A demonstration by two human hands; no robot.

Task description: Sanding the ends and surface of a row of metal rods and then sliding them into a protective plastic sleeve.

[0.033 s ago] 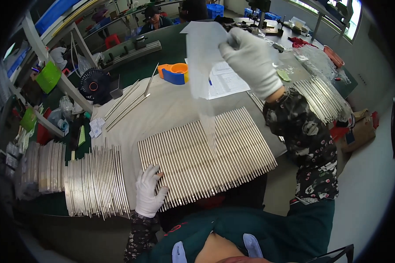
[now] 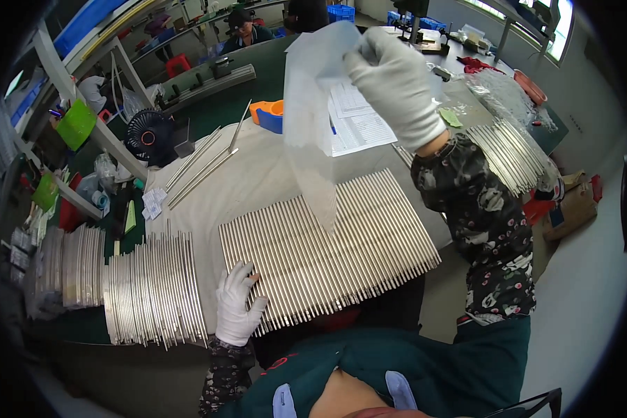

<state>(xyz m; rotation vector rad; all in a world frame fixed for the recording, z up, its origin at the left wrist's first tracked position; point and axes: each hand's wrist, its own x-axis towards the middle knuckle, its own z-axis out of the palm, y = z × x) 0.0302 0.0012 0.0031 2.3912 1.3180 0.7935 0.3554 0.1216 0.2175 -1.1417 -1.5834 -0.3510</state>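
Observation:
A wide row of shiny metal rods (image 2: 313, 251) lies side by side in front of me on a pale cloth. My left hand (image 2: 238, 306), in a white glove, is open and rests against the row's near left end. Raised above the far side of the row, my right hand (image 2: 393, 83), also gloved, is closed on the upper edge of a thin translucent plastic sheet (image 2: 310, 118). That sheet hangs down limp, and its lower tip overlaps the rods in view; whether it touches them I cannot tell. The right fingertips are partly hidden.
More rods (image 2: 153, 289) lie in a bunch at the left, and another bundle (image 2: 508, 157) at the far right. Several loose rods (image 2: 202, 177) lie beyond the row. A printed paper (image 2: 359, 125), an orange and blue tape dispenser (image 2: 268, 115) and a black fan (image 2: 148, 134) stand or lie farther back.
My right hand has moved slightly up and to the left, carrying the plastic sheet, which covers more of the tape dispenser. My left hand and the rods have stayed put.

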